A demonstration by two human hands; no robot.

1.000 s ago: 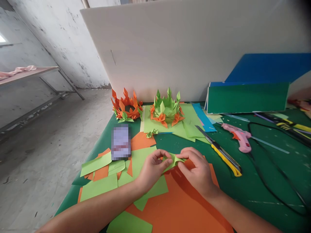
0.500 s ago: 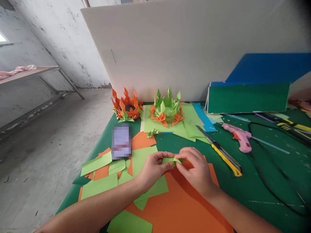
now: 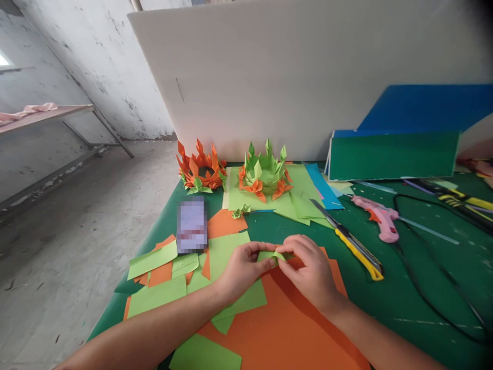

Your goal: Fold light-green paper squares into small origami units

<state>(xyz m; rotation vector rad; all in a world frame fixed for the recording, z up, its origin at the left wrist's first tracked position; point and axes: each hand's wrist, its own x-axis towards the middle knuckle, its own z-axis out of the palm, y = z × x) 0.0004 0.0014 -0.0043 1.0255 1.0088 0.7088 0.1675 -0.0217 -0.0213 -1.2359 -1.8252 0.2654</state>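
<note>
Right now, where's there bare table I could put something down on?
Bare green table shows between the right forearm, yellow knife and black cord, and right of that cord, below the clear glue stick. It's crowded on the left, where cut papers overlap, and in the middle, where the left hand and right hand hold folded green paper above an orange sheet.

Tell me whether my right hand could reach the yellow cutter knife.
Likely yes: the yellow cutter knife lies just right of your right hand, with only orange paper and green tabletop between, though that hand, pinching folded green paper, might need to let go first.
</note>
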